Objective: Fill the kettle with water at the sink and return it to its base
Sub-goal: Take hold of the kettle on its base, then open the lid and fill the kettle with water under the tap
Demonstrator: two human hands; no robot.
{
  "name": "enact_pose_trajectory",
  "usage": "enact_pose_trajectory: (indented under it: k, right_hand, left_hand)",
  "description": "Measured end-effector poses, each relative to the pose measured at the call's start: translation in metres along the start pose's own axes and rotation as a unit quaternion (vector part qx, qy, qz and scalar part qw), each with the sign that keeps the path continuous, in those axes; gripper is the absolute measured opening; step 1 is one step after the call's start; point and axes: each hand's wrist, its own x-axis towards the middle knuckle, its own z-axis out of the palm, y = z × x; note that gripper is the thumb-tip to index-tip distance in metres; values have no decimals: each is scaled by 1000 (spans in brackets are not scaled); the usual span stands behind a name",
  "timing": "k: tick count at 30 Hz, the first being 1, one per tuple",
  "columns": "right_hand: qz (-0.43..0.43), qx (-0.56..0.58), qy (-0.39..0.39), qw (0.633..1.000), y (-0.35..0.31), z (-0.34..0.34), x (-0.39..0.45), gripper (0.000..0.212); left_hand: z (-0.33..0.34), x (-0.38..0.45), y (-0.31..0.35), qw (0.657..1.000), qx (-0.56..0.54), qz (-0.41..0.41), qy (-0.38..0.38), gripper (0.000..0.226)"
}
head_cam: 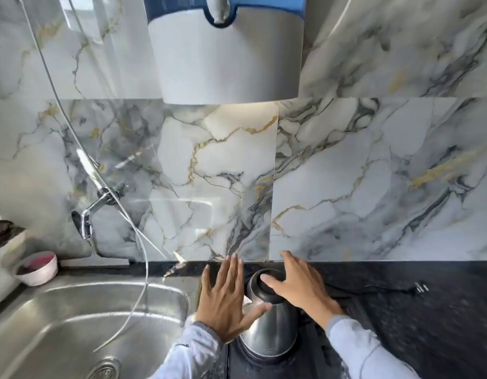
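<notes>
Dark speckled counter (442, 324) under a marbled tile wall, kettle as landmark. Nearest the camera, the steel kettle (272, 332) stands on its dark base (267, 358), lid on. The left hand (226, 299) is open, fingers spread, thumb touching the kettle's left flank, not gripping. The right hand (299, 288) is open too, fingertips resting on the black lid (267, 285), palm just right of the kettle; handle not visible, likely under that hand. Judgement: pickup not started; best to close the right hand on the handle, steady the body with the left, lift straight off the base, then carry left. Left of the kettle, the steel sink (59, 324). Further back-left, the tap (86, 222) on the wall. Behind-right, a loose plug (421, 288).
</notes>
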Motion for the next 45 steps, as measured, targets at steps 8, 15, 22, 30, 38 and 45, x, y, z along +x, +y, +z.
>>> enact_pose_trajectory:
  k: [8, 15, 22, 30, 38, 45]
  right_hand:
    - [60, 97, 28, 993, -8, 13, 1, 43]
    - [48, 443, -2, 895, 29, 2, 16, 27]
    - [-60, 598, -152, 785, 69, 0, 12, 69]
    - [-127, 334, 37, 933, 45, 17, -4, 84]
    - [-153, 78, 199, 965, 66, 46, -3, 60]
    - [-173, -18, 227, 958, 67, 53, 10, 90]
  left_hand:
    - [41, 7, 11, 995, -2, -10, -94, 121]
    - [46, 7, 13, 1000, 2, -3, -6, 112]
    - [53, 11, 10, 998, 15, -4, -63, 125]
    - [55, 8, 11, 999, 5, -13, -45, 129]
    - [55, 2, 16, 999, 29, -30, 24, 117]
    - [69, 5, 14, 997, 29, -22, 69, 115]
